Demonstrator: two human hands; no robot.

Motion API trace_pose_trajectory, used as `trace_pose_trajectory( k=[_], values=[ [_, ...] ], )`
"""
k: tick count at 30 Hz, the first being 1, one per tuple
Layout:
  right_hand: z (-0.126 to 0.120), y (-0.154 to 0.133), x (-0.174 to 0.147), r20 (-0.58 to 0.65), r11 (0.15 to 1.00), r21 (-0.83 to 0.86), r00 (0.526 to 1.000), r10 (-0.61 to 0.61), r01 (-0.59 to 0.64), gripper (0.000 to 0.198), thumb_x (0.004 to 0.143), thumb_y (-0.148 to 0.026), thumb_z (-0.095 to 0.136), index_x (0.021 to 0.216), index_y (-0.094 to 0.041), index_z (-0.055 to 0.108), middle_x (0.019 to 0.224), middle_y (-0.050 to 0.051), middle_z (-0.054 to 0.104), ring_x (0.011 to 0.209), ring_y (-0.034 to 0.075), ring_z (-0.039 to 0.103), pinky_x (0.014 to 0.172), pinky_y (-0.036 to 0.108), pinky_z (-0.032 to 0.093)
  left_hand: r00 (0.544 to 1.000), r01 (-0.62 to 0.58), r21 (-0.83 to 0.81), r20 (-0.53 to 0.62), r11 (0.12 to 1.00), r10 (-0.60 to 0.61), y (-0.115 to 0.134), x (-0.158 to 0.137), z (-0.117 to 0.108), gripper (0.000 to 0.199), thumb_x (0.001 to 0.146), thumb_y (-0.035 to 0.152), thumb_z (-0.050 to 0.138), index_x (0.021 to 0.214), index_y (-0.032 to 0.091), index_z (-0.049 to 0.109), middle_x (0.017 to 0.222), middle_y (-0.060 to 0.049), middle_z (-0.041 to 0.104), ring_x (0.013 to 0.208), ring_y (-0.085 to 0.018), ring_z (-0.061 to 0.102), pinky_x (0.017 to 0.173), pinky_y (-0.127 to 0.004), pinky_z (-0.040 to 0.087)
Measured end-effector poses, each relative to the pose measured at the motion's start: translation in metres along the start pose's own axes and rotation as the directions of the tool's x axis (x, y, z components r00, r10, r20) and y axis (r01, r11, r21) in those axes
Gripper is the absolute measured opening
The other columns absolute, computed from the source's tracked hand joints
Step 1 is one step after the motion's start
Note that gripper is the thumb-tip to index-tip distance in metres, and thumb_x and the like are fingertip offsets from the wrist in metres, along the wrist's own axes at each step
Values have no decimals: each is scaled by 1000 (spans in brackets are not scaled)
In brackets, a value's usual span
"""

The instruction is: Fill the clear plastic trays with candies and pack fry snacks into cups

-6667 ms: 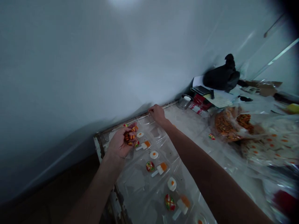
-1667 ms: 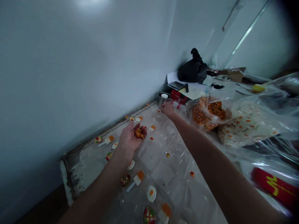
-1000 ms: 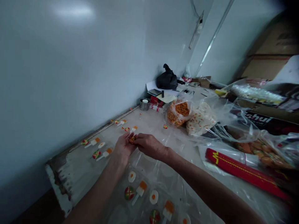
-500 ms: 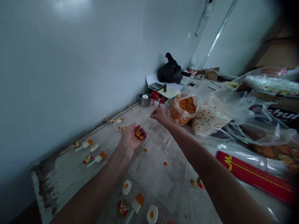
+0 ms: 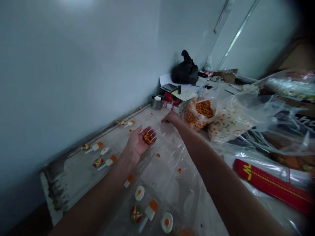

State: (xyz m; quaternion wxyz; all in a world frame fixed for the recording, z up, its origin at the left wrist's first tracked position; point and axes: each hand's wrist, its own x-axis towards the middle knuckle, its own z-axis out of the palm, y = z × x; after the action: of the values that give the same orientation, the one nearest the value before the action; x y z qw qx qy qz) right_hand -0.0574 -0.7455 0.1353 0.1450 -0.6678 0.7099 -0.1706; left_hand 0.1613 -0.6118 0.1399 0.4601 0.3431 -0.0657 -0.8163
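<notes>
My left hand [image 5: 140,141] is palm up over the table, slightly cupped. A small heap of tiny orange burger-shaped pieces [image 5: 148,138] lies on its fingers. Beyond it and to the right, my right hand [image 5: 171,118] points down with fingers drawn together in a pinch; whatever is between them is hidden. It is close above clear plastic sheets [image 5: 169,144] spread on the table. A loose burger-shaped piece [image 5: 157,155] and another like it [image 5: 179,170] lie on the plastic. Nearer me are a fried-egg shape [image 5: 139,193], a popsicle shape [image 5: 150,210] and a round red-green-yellow piece [image 5: 136,214].
Right of my right hand stands a bag of orange pieces [image 5: 204,109], beside a bag of egg shapes [image 5: 227,126]. A metal cup [image 5: 157,104], papers [image 5: 184,94] and a black bag [image 5: 185,71] are at the back. A red package [image 5: 268,182] lies right. The wall [image 5: 73,72] borders the left.
The view has shifted, so the scene sits further right. My left palm has opened out more, showing the heap. My right hand has tipped its fingers further down.
</notes>
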Motion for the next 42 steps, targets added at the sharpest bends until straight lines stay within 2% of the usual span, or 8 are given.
trace_pose_trajectory(
  k=[7,15,19,27,34,36,38,42],
  values=[
    [4,-28,-93,-27,886,419,978,-207,200,26,90,-40,70,84,-16,77,66,1,72,50,10,61,49,18,41,999,-8,2,-47,1000,9,-6,-2,-2,30,101,29,46,103,8,66,89,-16,73,77,-25,73,69,-38,61],
    [22,-40,-191,-43,924,328,980,-194,197,16,86,-17,68,90,-22,83,77,2,77,69,16,68,63,22,43,991,-63,-107,-124,992,49,-42,-14,13,16,91,7,49,88,12,64,75,-9,68,65,-17,68,63,-27,58],
    [21,-32,-203,-113,876,419,971,-211,239,27,86,-11,64,96,-26,83,96,4,78,85,19,71,77,26,50,986,-131,-184,-128,974,108,-50,-18,17,17,92,10,47,87,13,63,78,-11,69,71,-18,70,71,-30,60],
    [21,-11,-196,-45,825,546,988,-148,148,18,82,-16,66,86,-24,82,82,0,77,74,18,70,67,24,51,989,-69,-168,-144,983,45,-61,-13,32,18,92,15,47,83,14,62,78,-12,68,70,-20,69,68,-32,59],
    [14,1,-176,-15,551,834,1000,-2,13,34,78,-48,72,85,-14,75,71,5,73,61,16,66,55,24,49,982,70,39,-180,997,-62,-53,-21,37,19,95,15,48,79,15,57,69,-8,65,63,-21,67,64,-38,60],
    [-5,16,-159,-134,605,792,990,47,78,36,76,-45,74,90,-12,75,72,6,73,62,16,66,56,23,49,984,64,32,-168,997,-57,-52,-23,33,18,95,14,49,79,14,58,72,-9,66,66,-21,69,66,-39,61],
    [-26,34,-137,-250,767,636,963,102,84,35,81,-41,71,96,-10,75,75,7,74,63,15,67,57,23,50,986,70,27,-155,997,-65,-51,-23,29,16,95,13,50,81,14,59,75,-10,67,68,-21,70,68,-38,61],
    [-38,54,-102,-251,969,246,966,57,7,25,86,-34,70,91,-11,77,75,7,74,65,16,67,60,24,49,987,62,9,-149,998,-60,-43,-22,29,16,94,11,51,81,15,58,76,-9,67,68,-19,69,67,-35,62]
  ],
)
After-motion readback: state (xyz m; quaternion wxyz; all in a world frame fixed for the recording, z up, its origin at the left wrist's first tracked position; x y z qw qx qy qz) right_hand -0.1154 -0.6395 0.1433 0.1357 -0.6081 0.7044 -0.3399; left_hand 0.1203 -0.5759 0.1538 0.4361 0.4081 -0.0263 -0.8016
